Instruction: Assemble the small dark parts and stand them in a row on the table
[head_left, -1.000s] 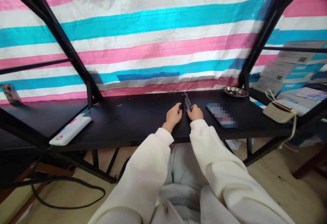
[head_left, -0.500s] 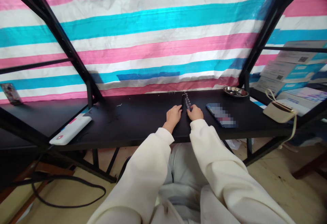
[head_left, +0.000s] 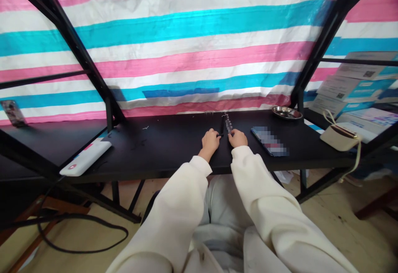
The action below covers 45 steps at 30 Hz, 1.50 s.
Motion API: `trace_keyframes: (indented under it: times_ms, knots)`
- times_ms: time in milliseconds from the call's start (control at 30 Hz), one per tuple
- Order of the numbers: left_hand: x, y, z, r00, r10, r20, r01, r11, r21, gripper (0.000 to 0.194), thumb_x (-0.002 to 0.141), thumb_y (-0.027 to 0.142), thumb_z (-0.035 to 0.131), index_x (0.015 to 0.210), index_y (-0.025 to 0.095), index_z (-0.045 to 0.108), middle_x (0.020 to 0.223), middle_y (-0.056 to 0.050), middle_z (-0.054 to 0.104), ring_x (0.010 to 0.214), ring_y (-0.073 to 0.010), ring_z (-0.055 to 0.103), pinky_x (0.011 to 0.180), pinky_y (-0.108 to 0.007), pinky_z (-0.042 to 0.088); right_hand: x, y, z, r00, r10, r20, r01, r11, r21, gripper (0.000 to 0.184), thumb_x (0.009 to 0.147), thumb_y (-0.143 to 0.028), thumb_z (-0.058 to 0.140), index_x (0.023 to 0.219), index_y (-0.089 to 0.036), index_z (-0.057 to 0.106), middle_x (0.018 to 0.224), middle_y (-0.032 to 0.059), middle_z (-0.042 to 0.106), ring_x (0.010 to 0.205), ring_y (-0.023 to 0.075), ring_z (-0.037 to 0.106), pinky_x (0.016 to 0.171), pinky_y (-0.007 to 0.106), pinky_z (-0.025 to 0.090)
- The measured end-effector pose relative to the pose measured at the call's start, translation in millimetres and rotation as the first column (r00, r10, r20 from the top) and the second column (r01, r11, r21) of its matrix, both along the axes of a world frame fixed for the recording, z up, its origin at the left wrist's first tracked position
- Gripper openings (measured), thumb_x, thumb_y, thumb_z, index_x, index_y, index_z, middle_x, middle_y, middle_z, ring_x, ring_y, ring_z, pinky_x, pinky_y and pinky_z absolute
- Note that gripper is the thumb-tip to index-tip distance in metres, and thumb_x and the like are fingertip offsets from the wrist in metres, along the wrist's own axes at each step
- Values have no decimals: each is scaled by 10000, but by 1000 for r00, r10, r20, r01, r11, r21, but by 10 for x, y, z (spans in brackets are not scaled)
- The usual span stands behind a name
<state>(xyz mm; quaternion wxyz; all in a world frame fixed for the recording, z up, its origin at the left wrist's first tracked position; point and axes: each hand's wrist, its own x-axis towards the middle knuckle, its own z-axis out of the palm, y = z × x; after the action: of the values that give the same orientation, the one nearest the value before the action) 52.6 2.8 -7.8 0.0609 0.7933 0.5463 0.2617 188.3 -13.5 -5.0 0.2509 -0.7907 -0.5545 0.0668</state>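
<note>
A strand of clear, bead-like pieces [head_left: 228, 122] lies lengthwise on the black tabletop, with a thin white thread end [head_left: 224, 113] curling at its far tip. My right hand [head_left: 239, 138] is closed on the strand's near end, thumb and fingers pinching it. To the left, my left hand [head_left: 210, 142] rests low over the table with its fingers drawn together. Something small, dark and thin shows at its fingertips, too small to name. Between the hands runs a narrow dark strip [head_left: 222, 124], hard to make out against the black surface.
A phone [head_left: 270, 141] lies right of my right hand. Behind it are a shiny metal dish [head_left: 287, 113] and a cream bag [head_left: 339, 136]. A white power bank-like block [head_left: 86, 158] sits left. Black metal posts [head_left: 107, 105] frame the table [head_left: 161, 140]; striped sheeting hangs behind.
My left fingers have curled in slightly, and a small dark piece now shows at their tips. My right hand stays at the strand's near end.
</note>
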Motion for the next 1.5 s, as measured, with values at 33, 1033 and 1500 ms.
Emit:
trace_keyframes:
  times_ms: [33,1033,1500]
  knots:
    - [1,4,-4,1000,-4,-1,4,1000,-3,165,821,300,531,900,220,652,970,-60,560,902,-166,536,749,-252,414,-1,-1,1,1000,1,5,-1,1000,-3,211,808,-309,492,923,-194,626,932,107,657,883,223,608,737,297,428]
    - [-32,51,16,825,-88,558,-16,984,179,238,847,228,450,1073,173,501,943,-51,608,668,-104,560,705,-253,447,-126,-30,0,895,410,178,-420,907,23,136,839,-270,435,892,-212,545,858,49,643,744,175,584,618,244,339]
    - [-23,-10,63,817,-189,545,81,973,216,394,862,211,410,1253,218,462,1038,-56,581,683,-82,531,737,-246,450,-125,-23,-20,899,426,103,-438,885,156,158,862,-285,413,934,-195,521,855,63,633,734,171,582,656,245,373]
